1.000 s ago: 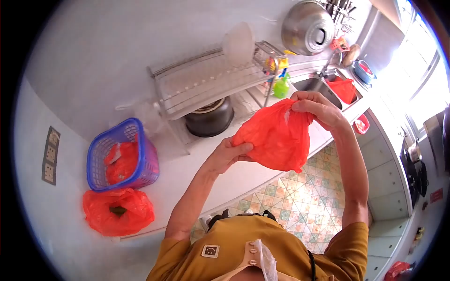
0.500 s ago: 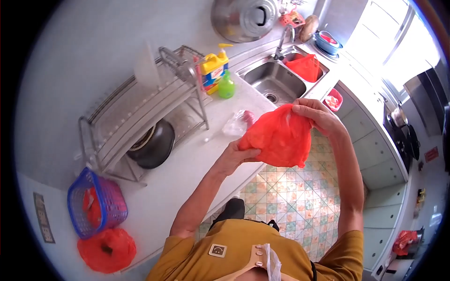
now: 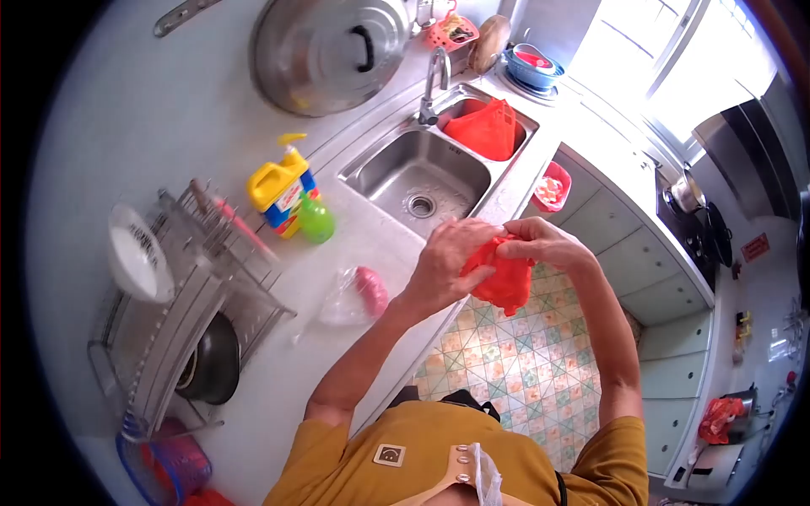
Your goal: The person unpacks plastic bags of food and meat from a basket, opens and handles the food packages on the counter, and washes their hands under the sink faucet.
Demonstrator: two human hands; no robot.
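Note:
A thin red plastic bag [image 3: 507, 285], bunched into a small bundle, is held up just past the counter's edge. My left hand [image 3: 450, 263] is closed on its left side, with the fingers lying over the top. At the upper right, my right hand [image 3: 550, 244] pinches the bag between thumb and fingers. Left of my left forearm, a clear plastic bag with a pink item [image 3: 371, 291] lies on the counter [image 3: 312, 358]. Part of the red bag is hidden behind my fingers.
A double sink [image 3: 419, 173] has another red bag [image 3: 488, 129] in its far basin. A yellow pump bottle [image 3: 277, 192] and a green bottle [image 3: 316, 221] stand by a dish rack [image 3: 181, 333]. A blue basket [image 3: 160, 464] is at lower left, and a red bin [image 3: 553, 187] hangs by the cabinets.
The red bag was spread wide between my hands and is now gathered into a smaller bundle. My hands have come together. The view has shifted toward the right.

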